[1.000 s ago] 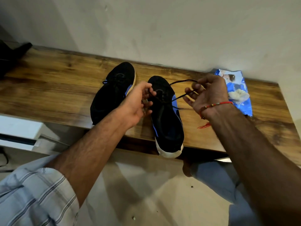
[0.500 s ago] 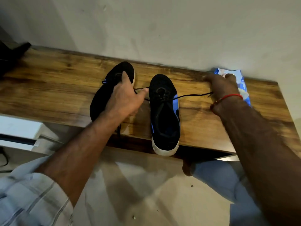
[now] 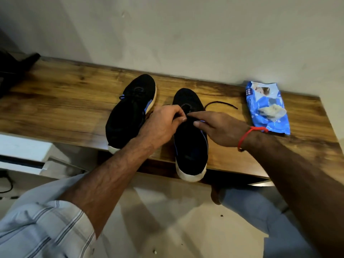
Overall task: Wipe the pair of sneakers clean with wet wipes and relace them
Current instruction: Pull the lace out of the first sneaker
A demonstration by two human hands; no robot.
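Landmark: right sneaker (image 3: 189, 138), heel overhanging the tabletop (image 3: 65, 101) edge.
Lace (image 3: 220, 103): trails right of its toe.
Grip: left hand (image 3: 160, 125) and right hand (image 3: 221, 130) pinch lace over its eyelets.
Axis: toe to wall.

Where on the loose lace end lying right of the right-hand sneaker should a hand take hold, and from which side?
Pinch the lace end near its free tip, coming from above and the right. It lies slack and flat on the bench, clear of the sneaker and short of the wipes pack, while both hands, left hand and right hand, crowd the eyelets.
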